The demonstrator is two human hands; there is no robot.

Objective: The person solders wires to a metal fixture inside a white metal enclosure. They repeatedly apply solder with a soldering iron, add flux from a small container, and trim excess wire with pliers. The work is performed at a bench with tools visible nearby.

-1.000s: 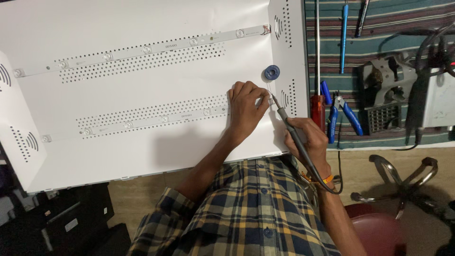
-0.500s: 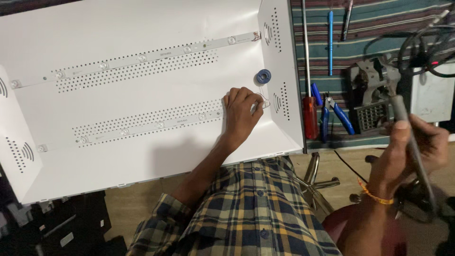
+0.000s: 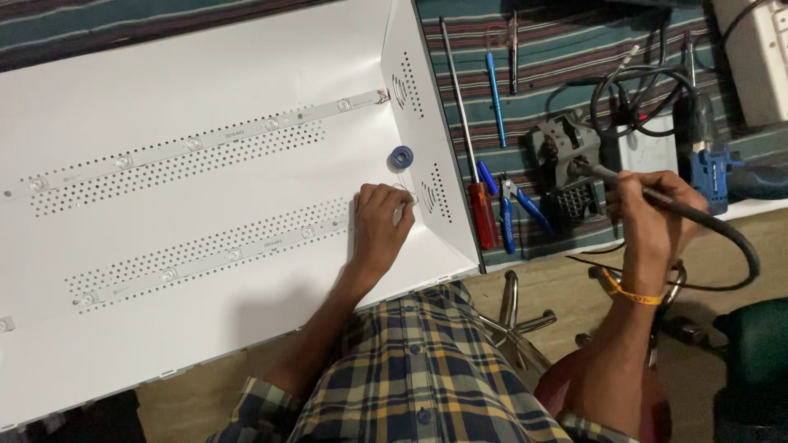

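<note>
Left hand (image 3: 379,226) fingers curled down on the white panel (image 3: 205,107), at the right end of the lower LED strip (image 3: 205,258); what they pinch is hidden. Blue solder spool (image 3: 401,157) just above them. Right hand (image 3: 652,217) fingers closed around a soldering iron (image 3: 632,184), tip at the grey stand (image 3: 566,168); cord loops off right. Red screwdriver (image 3: 480,209) and blue pliers (image 3: 517,205) lie between, on the striped table (image 3: 566,57). Panel's left edge cut off.
</note>
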